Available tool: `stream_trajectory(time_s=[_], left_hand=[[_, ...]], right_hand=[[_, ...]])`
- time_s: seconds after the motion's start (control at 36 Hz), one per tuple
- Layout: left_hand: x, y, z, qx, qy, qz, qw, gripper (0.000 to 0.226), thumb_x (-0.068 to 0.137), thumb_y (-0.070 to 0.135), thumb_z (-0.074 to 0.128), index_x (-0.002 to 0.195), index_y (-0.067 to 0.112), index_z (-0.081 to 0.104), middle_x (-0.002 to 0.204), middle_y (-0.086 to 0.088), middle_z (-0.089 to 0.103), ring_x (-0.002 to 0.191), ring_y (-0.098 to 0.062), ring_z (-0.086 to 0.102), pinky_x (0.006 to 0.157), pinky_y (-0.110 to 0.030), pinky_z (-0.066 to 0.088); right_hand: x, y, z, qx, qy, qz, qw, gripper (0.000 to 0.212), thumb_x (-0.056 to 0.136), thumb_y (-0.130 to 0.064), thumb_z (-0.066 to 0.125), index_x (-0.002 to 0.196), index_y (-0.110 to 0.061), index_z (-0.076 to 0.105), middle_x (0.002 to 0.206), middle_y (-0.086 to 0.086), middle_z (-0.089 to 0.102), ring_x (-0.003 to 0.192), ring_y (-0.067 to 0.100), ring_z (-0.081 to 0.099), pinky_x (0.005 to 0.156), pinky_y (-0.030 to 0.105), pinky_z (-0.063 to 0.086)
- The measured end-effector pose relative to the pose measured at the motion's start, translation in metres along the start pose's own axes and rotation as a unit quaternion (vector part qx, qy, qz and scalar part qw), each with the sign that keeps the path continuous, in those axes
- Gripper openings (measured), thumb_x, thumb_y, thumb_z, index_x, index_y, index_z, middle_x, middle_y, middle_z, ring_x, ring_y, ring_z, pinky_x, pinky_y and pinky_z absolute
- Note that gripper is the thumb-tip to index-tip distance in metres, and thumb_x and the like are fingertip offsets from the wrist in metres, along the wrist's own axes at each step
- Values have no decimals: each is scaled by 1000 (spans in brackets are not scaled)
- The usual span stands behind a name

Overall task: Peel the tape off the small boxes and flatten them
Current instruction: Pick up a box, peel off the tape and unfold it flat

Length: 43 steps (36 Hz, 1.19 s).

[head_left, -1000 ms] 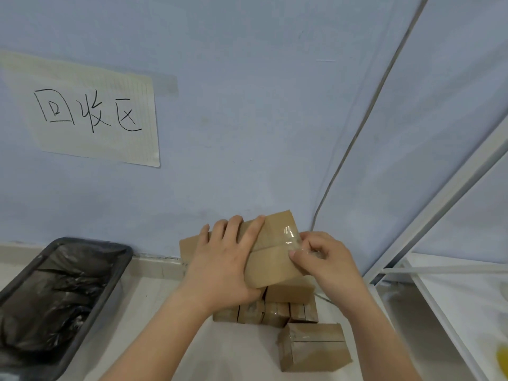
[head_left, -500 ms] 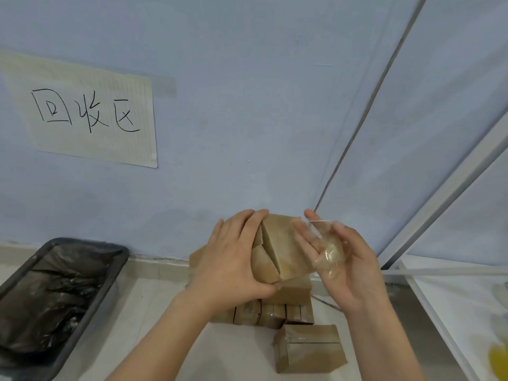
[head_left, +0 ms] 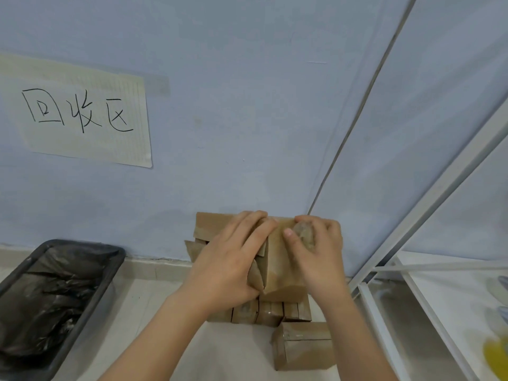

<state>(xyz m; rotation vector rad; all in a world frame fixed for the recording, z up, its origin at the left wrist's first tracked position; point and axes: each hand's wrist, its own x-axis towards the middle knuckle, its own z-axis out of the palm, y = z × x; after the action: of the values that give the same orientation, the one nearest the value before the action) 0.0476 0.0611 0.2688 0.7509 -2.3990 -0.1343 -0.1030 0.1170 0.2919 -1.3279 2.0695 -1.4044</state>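
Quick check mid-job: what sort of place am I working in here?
Probably a makeshift recycling corner: a handwritten paper sign taped to the blue wall, a black bin with a dark liner on the floor, and small cardboard boxes stacked against the wall.

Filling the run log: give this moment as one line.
left hand: holds box | right hand: wadded tape in fingers, on box | flaps open | not flattened

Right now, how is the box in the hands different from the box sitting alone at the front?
The held box is up in both hands, the left hand and right hand; the lone box rests on the floor, untouched. The held box has flaps loose and open; the lone box is closed. The lone box shows shiny tape across it, while a tape wad sits in the right hand. Both are brown cardboard.
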Motion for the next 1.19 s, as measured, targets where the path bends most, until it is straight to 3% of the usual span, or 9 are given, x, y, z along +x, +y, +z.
stream_trajectory(time_s=[0.11, 0.22, 0.36, 0.44, 0.56, 0.67, 0.75, 0.97, 1.19], left_hand=[[-2, -9, -3, -12, 6, -20, 1000, 102, 49, 34, 80, 139, 20, 34, 138, 3, 37, 130, -16, 33, 79, -15, 39], [-2, -13, -12, -19, 6, -18, 1000, 99, 51, 37, 76, 139, 22, 34, 140, 7, 36, 130, -12, 31, 66, 0, 27], [-3, -19, -14, -36, 25, -15, 999, 103, 48, 28, 82, 138, 24, 32, 140, 11, 31, 128, -11, 32, 54, 0, 21], [-3, -23, -18, -45, 40, -21, 998, 105, 48, 27, 83, 139, 24, 32, 141, 11, 30, 125, -8, 34, 51, -1, 22], [-4, -26, -21, -69, 47, -21, 996, 105, 51, 22, 86, 139, 28, 29, 145, 12, 29, 127, -5, 34, 54, -3, 34], [-5, -26, -21, -88, 40, -19, 995, 106, 55, 19, 86, 140, 34, 24, 149, 18, 21, 130, 1, 29, 48, -30, 54], [-6, -26, -20, -101, 25, 2, 995, 107, 55, 20, 86, 140, 35, 22, 149, 19, 18, 128, 1, 32, 49, -32, 54], [-5, -27, -26, -89, 32, 38, 995, 111, 49, 15, 87, 140, 32, 25, 147, 14, 24, 132, -5, 32, 45, -28, 51], [-6, -25, -24, -96, 32, 103, 989, 96, 61, 23, 80, 142, 28, 27, 151, 11, 24, 144, -10, 19, 57, -13, 52]], right_hand=[[-3, 0, -1, -17, -64, -4, 998, 22, 82, -36, 70, 86, -28, 50, 91, -12, 55, 80, -1, 55, 62, 9, 40], [-3, 1, 0, 16, -81, 7, 997, 22, 87, -35, 64, 76, -18, 55, 68, -6, 61, 58, 0, 56, 56, 15, 45], [3, -1, -14, 303, 22, 52, 951, 15, 97, -16, 49, 102, -21, 63, 93, -2, 71, 77, 12, 69, 73, 23, 56], [10, 7, -27, 274, 82, 71, 956, 33, 98, -7, 46, 113, -32, 61, 79, -5, 63, 57, 6, 50, 54, 15, 44], [18, 14, -39, 278, 118, 158, 940, 26, 91, -11, 42, 91, -13, 68, 54, -5, 39, 41, 6, 26, 36, 17, 21], [15, 14, -42, 243, 56, 163, 955, 50, 99, -37, 40, 67, -7, 63, 44, -3, 28, 38, 9, 20, 39, 21, 19], [12, 16, -36, 111, 72, 115, 985, 34, 99, -24, 42, 84, -15, 71, 47, -2, 41, 43, 11, 37, 50, 25, 34], [10, 17, -30, 60, -56, 86, 993, 35, 88, 2, 51, 107, -23, 66, 107, -8, 68, 103, 7, 62, 83, 20, 49], [15, 26, -51, 262, -249, 143, 921, 56, 69, 11, 52, 121, -8, 58, 89, 8, 71, 68, 14, 66, 56, 23, 49]])
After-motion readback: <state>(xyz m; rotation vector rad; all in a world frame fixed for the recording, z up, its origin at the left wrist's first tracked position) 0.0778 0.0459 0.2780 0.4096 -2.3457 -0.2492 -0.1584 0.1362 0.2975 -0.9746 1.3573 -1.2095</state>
